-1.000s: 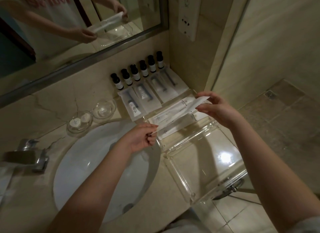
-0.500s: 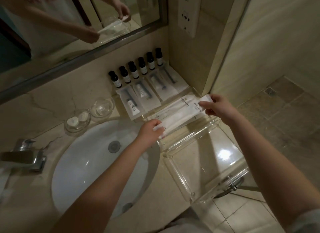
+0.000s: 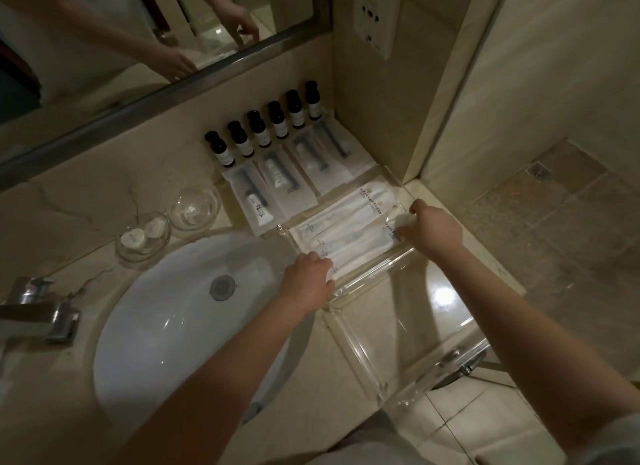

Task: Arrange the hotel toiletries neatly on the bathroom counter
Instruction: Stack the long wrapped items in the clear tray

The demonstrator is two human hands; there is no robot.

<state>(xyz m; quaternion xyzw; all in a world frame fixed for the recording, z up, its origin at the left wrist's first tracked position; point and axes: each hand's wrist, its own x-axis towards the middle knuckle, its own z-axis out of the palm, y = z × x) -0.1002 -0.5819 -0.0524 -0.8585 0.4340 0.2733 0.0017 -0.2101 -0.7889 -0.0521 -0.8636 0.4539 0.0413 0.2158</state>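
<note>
Several white sachets lie side by side in the far end of a clear acrylic tray on the counter. My left hand pinches the near-left end of the front sachet. My right hand holds its right end down at the tray's far-right corner. Behind the tray lie several flat white packets with tubes and brushes. A row of small dark-capped bottles stands against the wall.
A white oval basin sits left of the tray, with a chrome tap at its left. Two glass dishes stand behind the basin, one holding round soaps. A mirror and wall socket are above. The counter edge drops to tiled floor on the right.
Both hands have lowered the white sachet from the air into the tray, laying it beside the others.
</note>
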